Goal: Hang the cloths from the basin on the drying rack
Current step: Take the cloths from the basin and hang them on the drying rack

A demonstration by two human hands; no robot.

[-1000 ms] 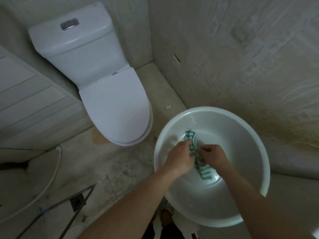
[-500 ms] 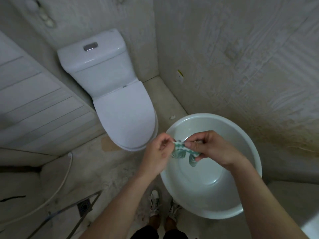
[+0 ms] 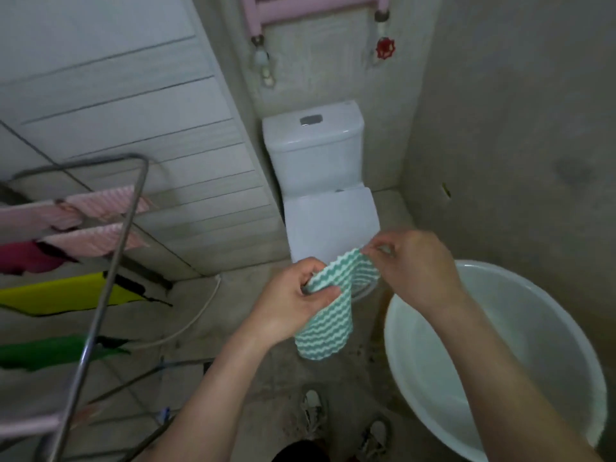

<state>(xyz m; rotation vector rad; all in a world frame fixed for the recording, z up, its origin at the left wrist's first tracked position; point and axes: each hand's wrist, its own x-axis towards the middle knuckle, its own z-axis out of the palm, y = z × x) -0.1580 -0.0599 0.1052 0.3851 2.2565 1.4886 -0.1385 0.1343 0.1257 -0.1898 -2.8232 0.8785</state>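
A green-and-white wavy-striped cloth [image 3: 328, 325] hangs in the air in front of me, spread between both hands. My left hand [image 3: 290, 301] grips its left top edge and my right hand [image 3: 413, 265] pinches its right top corner. The white basin [image 3: 520, 331] stands on the floor at lower right; no cloth shows inside it. The metal drying rack [image 3: 110, 261] stands at the left, carrying pink [image 3: 96, 241], dark red [image 3: 26, 258], yellow [image 3: 63, 295] and green [image 3: 53, 351] cloths.
A white toilet [image 3: 320, 181] with its lid down stands against the back wall, straight ahead. A white hose [image 3: 196, 315] lies on the floor by the panelled left wall. A pink pipe with a red valve [image 3: 385, 48] runs above. My shoes [image 3: 313, 411] are below.
Both hands lifted the cloth out of the basin and spread it open. My view swung up and left, bringing the drying rack into sight.
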